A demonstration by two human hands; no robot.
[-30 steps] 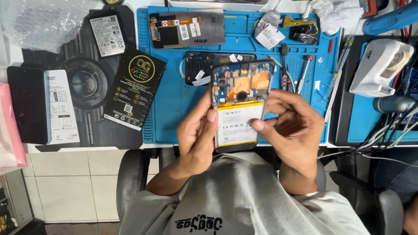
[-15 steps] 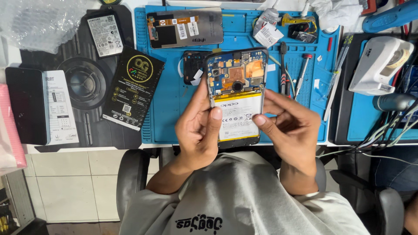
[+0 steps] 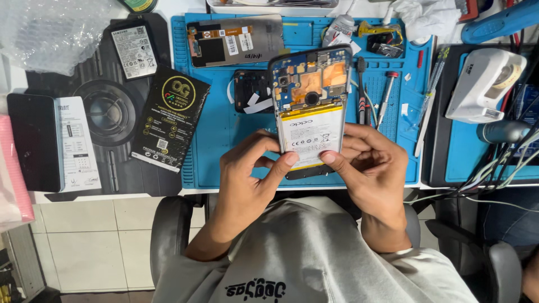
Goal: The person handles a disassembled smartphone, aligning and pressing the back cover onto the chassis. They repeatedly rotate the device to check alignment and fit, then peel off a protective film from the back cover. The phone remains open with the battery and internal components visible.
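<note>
Both hands clamped on opened phone, thumbs pressing battery — risks bending it, or dropping phone onto near mat.

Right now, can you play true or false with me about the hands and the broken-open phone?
1. Both hands hold the opened phone. True: the left hand and the right hand grip its lower end.
2. The phone's back cover is on. False: the circuit board and the white battery show.
3. The phone is above a blue mat. True.
4. The right hand holds a screwdriver. False: the screwdriver lies on the mat, untouched.
5. A black packet with a gold ring mark lies left of the phone. True.
</note>
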